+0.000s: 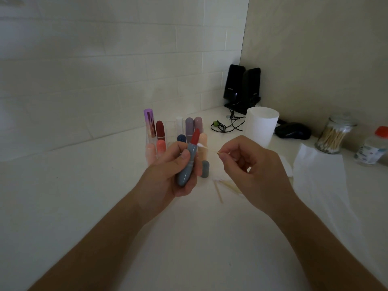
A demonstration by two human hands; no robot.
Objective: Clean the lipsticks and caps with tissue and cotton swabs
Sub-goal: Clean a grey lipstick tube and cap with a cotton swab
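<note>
Left hand (174,169) wrapped round grey-blue lipstick (186,164), red bullet up, tilted right. Right hand (249,164) pinched on cotton swab (210,148), white tip touching lipstick collar just below bullet. Grey cap (205,169) upright just behind, between hands. Used swabs (218,192) flat on white table (84,196). Other lipsticks in clear organizer (151,141) beyond. Tissue roll (261,127), tissue sheet (319,166), swab jar (333,135) to right.

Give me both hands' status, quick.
Left hand: closed around the open lipstick.
Right hand: pinching a cotton swab, tip at the lipstick's rim.
</note>
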